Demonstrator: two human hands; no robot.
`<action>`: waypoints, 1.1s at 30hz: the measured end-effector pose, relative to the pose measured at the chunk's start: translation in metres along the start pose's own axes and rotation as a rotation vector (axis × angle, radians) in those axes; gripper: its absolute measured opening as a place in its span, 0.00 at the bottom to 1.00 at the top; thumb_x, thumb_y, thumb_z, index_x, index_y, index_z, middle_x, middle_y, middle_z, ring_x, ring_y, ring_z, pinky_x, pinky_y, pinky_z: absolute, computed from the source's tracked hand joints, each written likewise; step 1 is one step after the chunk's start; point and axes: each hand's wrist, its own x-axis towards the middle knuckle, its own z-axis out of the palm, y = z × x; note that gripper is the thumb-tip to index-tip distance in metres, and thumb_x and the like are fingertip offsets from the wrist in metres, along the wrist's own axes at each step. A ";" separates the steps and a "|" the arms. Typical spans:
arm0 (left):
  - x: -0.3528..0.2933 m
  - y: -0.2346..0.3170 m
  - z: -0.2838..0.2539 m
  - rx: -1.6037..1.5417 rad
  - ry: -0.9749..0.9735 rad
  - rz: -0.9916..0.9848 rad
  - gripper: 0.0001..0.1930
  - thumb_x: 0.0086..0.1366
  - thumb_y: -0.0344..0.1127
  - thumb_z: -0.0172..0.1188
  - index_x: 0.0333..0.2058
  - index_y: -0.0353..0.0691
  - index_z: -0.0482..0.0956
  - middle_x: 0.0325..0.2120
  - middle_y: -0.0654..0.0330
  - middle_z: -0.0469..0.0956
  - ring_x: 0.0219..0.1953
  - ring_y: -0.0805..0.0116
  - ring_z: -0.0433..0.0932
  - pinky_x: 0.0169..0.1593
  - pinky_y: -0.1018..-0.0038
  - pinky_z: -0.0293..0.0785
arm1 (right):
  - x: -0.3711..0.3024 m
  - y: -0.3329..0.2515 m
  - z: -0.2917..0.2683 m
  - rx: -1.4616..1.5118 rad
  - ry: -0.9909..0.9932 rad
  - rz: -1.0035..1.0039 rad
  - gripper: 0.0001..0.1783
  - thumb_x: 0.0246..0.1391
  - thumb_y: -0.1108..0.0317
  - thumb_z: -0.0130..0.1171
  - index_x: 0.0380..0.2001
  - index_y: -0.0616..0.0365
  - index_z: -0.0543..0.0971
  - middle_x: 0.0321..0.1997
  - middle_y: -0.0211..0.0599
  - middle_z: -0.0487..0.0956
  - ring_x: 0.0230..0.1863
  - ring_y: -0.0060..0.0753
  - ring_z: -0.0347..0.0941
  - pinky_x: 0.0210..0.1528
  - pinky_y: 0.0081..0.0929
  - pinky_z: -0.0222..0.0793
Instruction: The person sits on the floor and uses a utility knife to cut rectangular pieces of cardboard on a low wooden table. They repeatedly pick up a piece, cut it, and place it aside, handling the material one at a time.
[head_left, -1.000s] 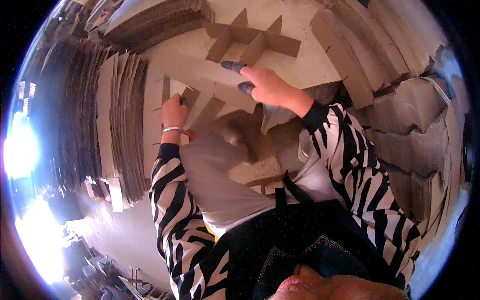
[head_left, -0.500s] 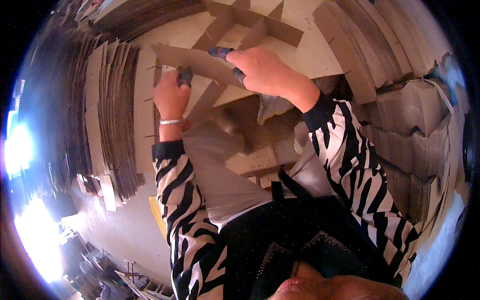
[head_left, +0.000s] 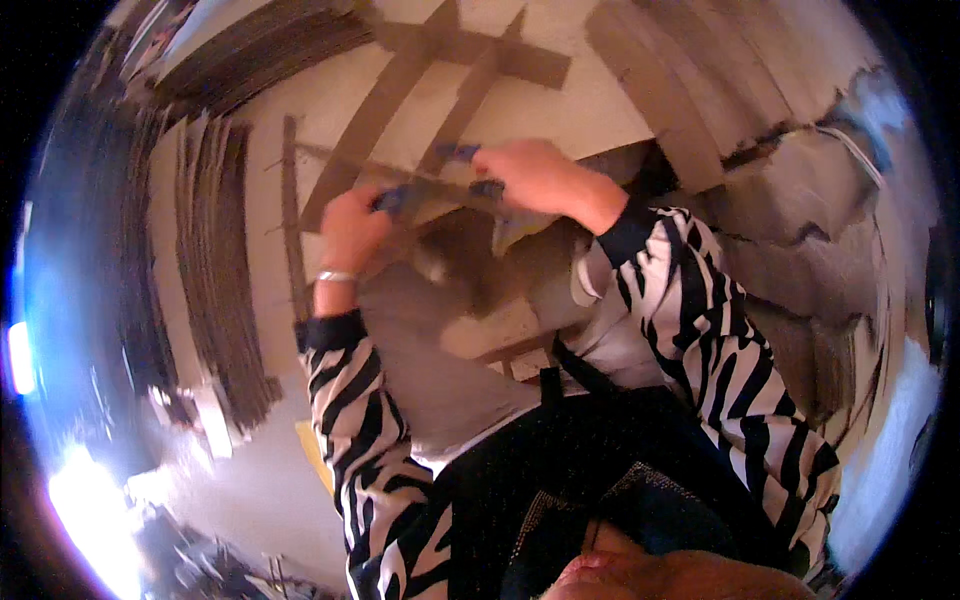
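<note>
Cardboard strip (head_left: 400,172): long axis runs left-right, left end toward the table's (head_left: 600,110) left edge, near your chest | your left hand (head_left: 352,225) curled pinching it, wrist bent up | right hand (head_left: 535,175) clamped on its right part, apparently | since half a second ago both hands sit slightly lower.

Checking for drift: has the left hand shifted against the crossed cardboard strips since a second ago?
Cannot tell: the left hand sits lower-left of the crossed strips throughout; the camera moved.
</note>
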 end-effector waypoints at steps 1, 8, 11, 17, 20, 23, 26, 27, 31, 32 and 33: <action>-0.014 -0.015 -0.025 -0.095 0.110 -0.050 0.11 0.52 0.34 0.57 0.33 0.39 0.82 0.27 0.47 0.79 0.35 0.47 0.79 0.38 0.59 0.73 | 0.001 0.003 -0.010 0.045 0.073 0.037 0.13 0.43 0.70 0.59 0.36 0.56 0.73 0.34 0.47 0.77 0.40 0.55 0.73 0.37 0.49 0.69; 0.046 -0.043 -0.022 0.483 0.532 -0.160 0.29 0.57 0.41 0.58 0.58 0.48 0.65 0.59 0.55 0.66 0.45 0.43 0.77 0.45 0.53 0.74 | -0.104 0.145 -0.056 -0.584 0.179 0.776 0.35 0.41 0.55 0.68 0.55 0.51 0.72 0.64 0.40 0.66 0.67 0.46 0.55 0.61 0.56 0.57; 0.078 -0.056 -0.001 0.536 0.277 -0.210 0.25 0.56 0.40 0.57 0.54 0.46 0.70 0.53 0.52 0.73 0.45 0.45 0.77 0.44 0.53 0.75 | -0.134 0.189 -0.042 -0.720 0.181 0.650 0.29 0.42 0.63 0.65 0.51 0.52 0.73 0.61 0.42 0.69 0.66 0.46 0.58 0.59 0.55 0.59; 0.077 -0.072 -0.002 0.474 0.049 -0.228 0.12 0.57 0.35 0.52 0.40 0.42 0.76 0.38 0.49 0.80 0.44 0.48 0.78 0.43 0.52 0.75 | -0.069 0.120 -0.097 -0.437 0.477 0.492 0.13 0.45 0.74 0.54 0.38 0.57 0.74 0.32 0.49 0.79 0.37 0.58 0.75 0.38 0.51 0.68; 0.053 -0.074 -0.013 0.472 0.100 -0.226 0.12 0.57 0.34 0.51 0.40 0.42 0.76 0.39 0.49 0.80 0.43 0.47 0.78 0.42 0.52 0.75 | -0.020 0.077 -0.103 -0.284 0.557 0.283 0.12 0.47 0.72 0.55 0.38 0.56 0.73 0.31 0.51 0.78 0.36 0.60 0.74 0.36 0.53 0.68; 0.047 -0.072 -0.014 0.457 0.051 -0.202 0.12 0.57 0.34 0.51 0.40 0.42 0.76 0.39 0.50 0.80 0.42 0.46 0.79 0.42 0.52 0.75 | 0.034 0.051 -0.087 -0.014 0.626 0.139 0.12 0.48 0.69 0.57 0.38 0.58 0.73 0.33 0.52 0.78 0.38 0.61 0.74 0.37 0.52 0.68; 0.045 -0.086 -0.007 0.459 0.050 -0.214 0.12 0.57 0.33 0.52 0.41 0.43 0.77 0.38 0.49 0.80 0.42 0.46 0.79 0.42 0.53 0.76 | 0.084 0.043 -0.054 0.248 0.622 0.038 0.12 0.47 0.69 0.58 0.37 0.59 0.73 0.33 0.53 0.78 0.40 0.62 0.73 0.40 0.51 0.68; 0.037 -0.083 -0.018 0.491 0.049 -0.209 0.12 0.57 0.33 0.52 0.41 0.43 0.77 0.38 0.49 0.80 0.42 0.46 0.79 0.42 0.53 0.76 | 0.096 0.042 -0.048 0.290 0.511 0.063 0.15 0.48 0.66 0.59 0.39 0.59 0.74 0.35 0.53 0.78 0.41 0.61 0.73 0.41 0.49 0.68; 0.052 -0.076 -0.012 0.499 0.016 -0.248 0.13 0.56 0.31 0.52 0.42 0.43 0.76 0.36 0.49 0.81 0.41 0.47 0.79 0.41 0.53 0.76 | 0.102 0.072 -0.040 0.087 0.429 0.268 0.19 0.51 0.61 0.61 0.43 0.60 0.74 0.39 0.53 0.78 0.43 0.59 0.73 0.41 0.44 0.67; 0.055 -0.078 -0.008 0.463 0.039 -0.226 0.14 0.57 0.31 0.52 0.42 0.43 0.76 0.35 0.49 0.81 0.41 0.47 0.79 0.41 0.53 0.76 | 0.099 0.080 -0.038 -0.038 0.493 0.320 0.19 0.52 0.61 0.61 0.43 0.61 0.74 0.38 0.53 0.78 0.42 0.58 0.73 0.41 0.43 0.68; 0.049 -0.073 -0.010 0.435 0.061 -0.224 0.14 0.57 0.31 0.52 0.43 0.44 0.75 0.35 0.48 0.81 0.41 0.47 0.79 0.40 0.53 0.76 | 0.097 0.078 -0.039 0.045 0.537 0.258 0.18 0.52 0.61 0.61 0.42 0.61 0.73 0.37 0.52 0.78 0.40 0.57 0.73 0.40 0.42 0.67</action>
